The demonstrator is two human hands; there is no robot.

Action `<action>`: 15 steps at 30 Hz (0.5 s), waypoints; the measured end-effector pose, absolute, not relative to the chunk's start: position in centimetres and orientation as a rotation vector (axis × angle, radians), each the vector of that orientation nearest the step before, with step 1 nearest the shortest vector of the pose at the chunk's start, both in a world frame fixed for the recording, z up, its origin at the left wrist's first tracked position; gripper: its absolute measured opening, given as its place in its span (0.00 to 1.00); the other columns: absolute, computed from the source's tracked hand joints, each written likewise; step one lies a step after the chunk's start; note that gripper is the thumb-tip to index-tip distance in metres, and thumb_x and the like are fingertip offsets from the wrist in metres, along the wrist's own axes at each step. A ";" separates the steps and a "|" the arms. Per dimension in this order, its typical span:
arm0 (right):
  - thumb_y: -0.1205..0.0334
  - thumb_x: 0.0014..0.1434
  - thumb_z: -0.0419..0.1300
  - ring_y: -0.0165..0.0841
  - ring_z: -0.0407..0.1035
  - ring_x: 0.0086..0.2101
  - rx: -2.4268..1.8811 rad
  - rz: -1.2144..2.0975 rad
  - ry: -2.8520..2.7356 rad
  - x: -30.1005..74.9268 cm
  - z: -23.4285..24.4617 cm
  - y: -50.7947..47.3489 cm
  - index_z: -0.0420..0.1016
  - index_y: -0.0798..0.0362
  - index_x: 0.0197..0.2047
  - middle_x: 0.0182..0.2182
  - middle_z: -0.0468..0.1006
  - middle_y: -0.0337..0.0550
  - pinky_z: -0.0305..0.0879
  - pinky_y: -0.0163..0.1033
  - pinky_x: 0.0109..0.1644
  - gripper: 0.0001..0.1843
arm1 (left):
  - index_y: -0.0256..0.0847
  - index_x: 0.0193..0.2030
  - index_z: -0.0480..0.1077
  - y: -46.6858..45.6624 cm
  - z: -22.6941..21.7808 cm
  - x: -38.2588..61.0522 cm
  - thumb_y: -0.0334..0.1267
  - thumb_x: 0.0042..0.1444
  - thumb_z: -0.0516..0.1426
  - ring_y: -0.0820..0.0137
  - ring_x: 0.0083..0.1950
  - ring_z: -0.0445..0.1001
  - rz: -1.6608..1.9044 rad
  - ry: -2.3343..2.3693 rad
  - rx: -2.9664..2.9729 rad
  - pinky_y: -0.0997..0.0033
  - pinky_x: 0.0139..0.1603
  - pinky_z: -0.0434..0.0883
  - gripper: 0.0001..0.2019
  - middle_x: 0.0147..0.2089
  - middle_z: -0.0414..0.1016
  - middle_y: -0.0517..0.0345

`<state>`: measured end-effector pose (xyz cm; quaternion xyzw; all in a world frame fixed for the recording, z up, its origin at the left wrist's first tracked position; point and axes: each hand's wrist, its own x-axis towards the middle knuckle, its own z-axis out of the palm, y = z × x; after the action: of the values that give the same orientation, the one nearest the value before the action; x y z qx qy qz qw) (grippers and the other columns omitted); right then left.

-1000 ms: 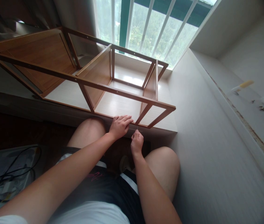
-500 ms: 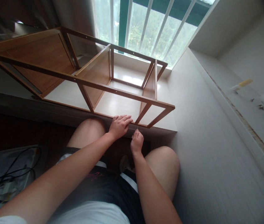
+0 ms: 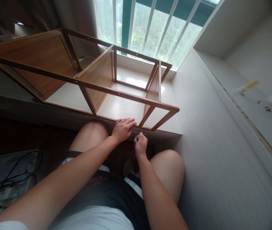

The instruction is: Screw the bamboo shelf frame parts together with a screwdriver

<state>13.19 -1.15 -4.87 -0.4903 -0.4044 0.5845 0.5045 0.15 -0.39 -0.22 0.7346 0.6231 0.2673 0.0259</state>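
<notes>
A brown wooden shelf frame [image 3: 97, 84] lies on its side on a pale ledge, with panels set across it. My left hand [image 3: 123, 129] is closed over its near lower rail, fingers bent over the wood and thumb hidden. Just to the right, my right hand [image 3: 140, 144] pinches a thin metal rod [image 3: 141, 130], like a hex key. The rod's upper end meets the underside of that rail, close to where a short crosspiece joins it. Most of the rod is hidden in my fingers.
The pale ledge [image 3: 172, 123] ends against a grey side panel [image 3: 212, 134] on the right. Behind the frame is a barred window [image 3: 148, 30]. At lower left a black cable [image 3: 13, 179] lies on a plastic-covered package. My knees are under the ledge's front edge.
My right hand has turned slightly at the rod, its fingers shifting a little to the left. My left hand and the frame hold their places; the view has moved marginally.
</notes>
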 end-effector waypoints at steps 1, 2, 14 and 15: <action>0.48 0.64 0.48 0.24 0.43 0.14 -1.152 1.470 -0.920 13.2 -4.8 -1.2 0.52 0.49 0.21 0.11 0.54 0.29 0.39 0.33 0.17 0.23 | 0.52 0.54 0.70 -0.4 -0.2 0.2 0.33 0.59 0.51 0.64 0.64 0.63 0.823 1.926 2.270 0.55 0.59 0.56 0.18 0.63 0.68 0.62; 0.48 0.64 0.49 0.24 0.42 0.13 -1.119 1.525 -0.865 13.2 -4.7 -1.2 0.52 0.49 0.21 0.11 0.54 0.29 0.38 0.33 0.17 0.23 | 0.52 0.54 0.70 -0.4 -0.2 0.2 0.33 0.59 0.50 0.63 0.64 0.63 0.821 1.926 2.269 0.55 0.59 0.56 0.18 0.63 0.68 0.61; 0.51 0.66 0.47 0.26 0.42 0.15 -0.726 1.934 -0.553 13.8 -2.8 -1.3 0.49 0.50 0.23 0.12 0.50 0.29 0.39 0.32 0.18 0.22 | 0.52 0.53 0.71 -0.4 -0.2 0.2 0.32 0.58 0.51 0.63 0.64 0.64 0.856 1.916 2.265 0.55 0.59 0.56 0.18 0.62 0.69 0.61; 0.52 0.66 0.47 0.26 0.42 0.15 -0.700 1.972 -0.525 13.9 -2.7 -1.3 0.48 0.50 0.23 0.13 0.50 0.29 0.39 0.32 0.18 0.22 | 0.52 0.53 0.71 -0.4 -0.2 0.2 0.32 0.58 0.52 0.63 0.64 0.64 0.857 1.915 2.265 0.55 0.59 0.56 0.18 0.62 0.69 0.61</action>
<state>13.95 -1.26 -2.72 -0.2860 -0.2143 0.8056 0.4725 0.16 -0.35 -0.19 0.7333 0.6201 0.2774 0.0272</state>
